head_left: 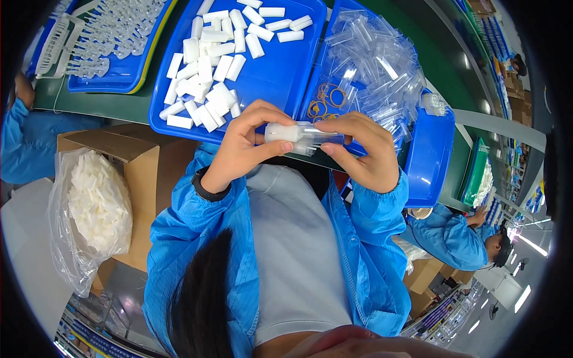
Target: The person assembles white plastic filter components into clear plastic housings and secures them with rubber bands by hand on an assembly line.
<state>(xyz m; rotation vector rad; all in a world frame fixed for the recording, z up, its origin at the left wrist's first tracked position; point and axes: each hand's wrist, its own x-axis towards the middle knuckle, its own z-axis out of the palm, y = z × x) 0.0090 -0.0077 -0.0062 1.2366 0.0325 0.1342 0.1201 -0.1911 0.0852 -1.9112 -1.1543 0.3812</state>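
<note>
In front of my chest I hold clear plastic tubes (327, 136) between both hands, with a white block (283, 135) showing inside at the left end. My left hand (246, 140) pinches that end between thumb and fingers. The fingers of my right hand (369, 146) close around the other end. How many tubes are in my grip I cannot tell. Just beyond my hands lie many loose white blocks (205, 70) in a large blue tray (276, 76). To the right of it, a heap of clear tubes (373, 65) fills another blue tray, with tan rubber bands (325, 100) at its near left.
A tray of clear plastic parts (113, 36) stands at the far left. On my left is a cardboard box (143, 191) with a bag of white pieces (98, 200). A narrow blue tray (428, 164) lies at the right. Co-workers in blue sit at both sides.
</note>
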